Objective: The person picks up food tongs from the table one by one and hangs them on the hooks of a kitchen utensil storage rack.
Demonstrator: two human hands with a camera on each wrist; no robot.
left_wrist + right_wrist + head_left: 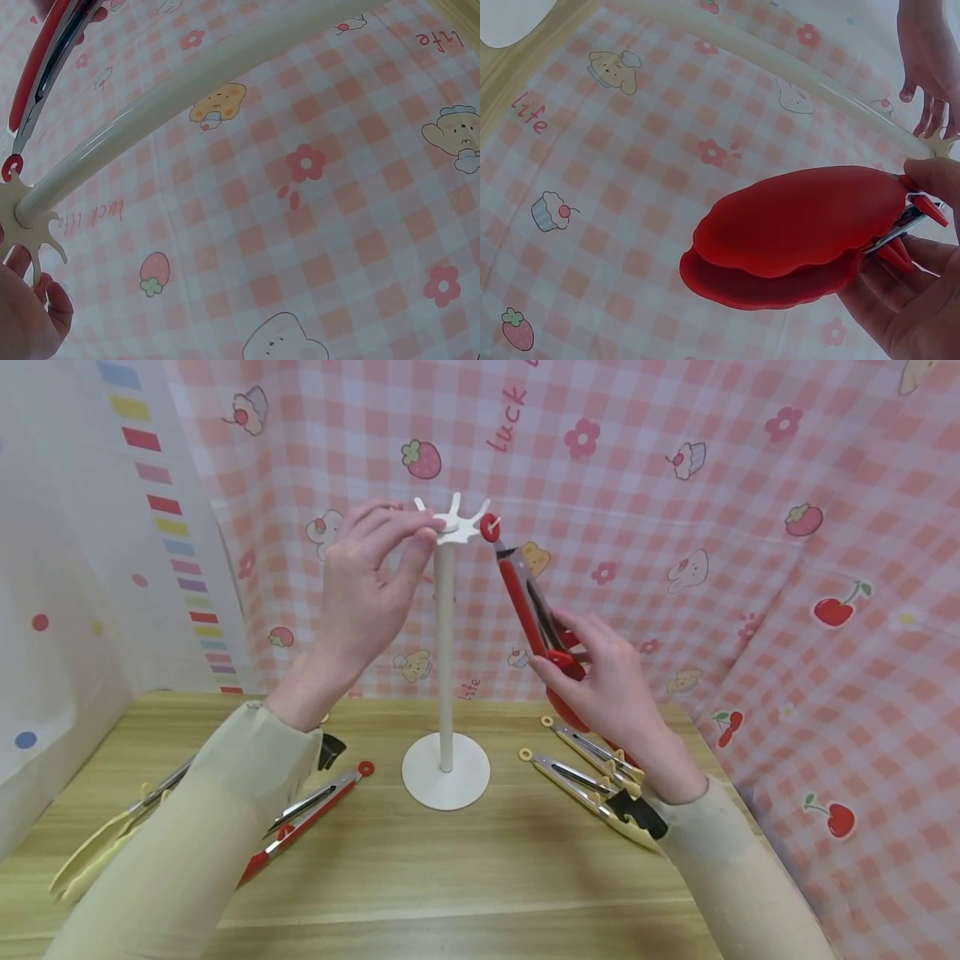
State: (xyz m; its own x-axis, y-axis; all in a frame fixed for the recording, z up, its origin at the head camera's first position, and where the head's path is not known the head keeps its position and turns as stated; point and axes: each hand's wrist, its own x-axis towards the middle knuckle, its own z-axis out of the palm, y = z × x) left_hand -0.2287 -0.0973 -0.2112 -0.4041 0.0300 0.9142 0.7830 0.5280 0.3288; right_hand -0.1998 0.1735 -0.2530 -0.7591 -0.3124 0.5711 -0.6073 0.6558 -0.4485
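A white stand [446, 652] with a ring of hooks [465, 529] at its top rises from a round base. My left hand [375, 577] pinches the hooked top between thumb and fingers; the left wrist view shows these fingers by the hooks [46, 244]. With my right hand [611, 677] I grip red tongs [525, 602] near their middle. Their red ring [490, 527] is at a right-hand hook, whose white tip shows through it. In the right wrist view, the tongs' scalloped red heads [802, 221] hang downward, slightly apart.
Red tongs [318, 810] lie left of the base, beside cream tongs [112, 843] partly behind my left sleeve. Two more cream tongs [581, 785] lie at the right, partly under my right forearm. A checked curtain [360, 652] hangs behind the wooden table [450, 877].
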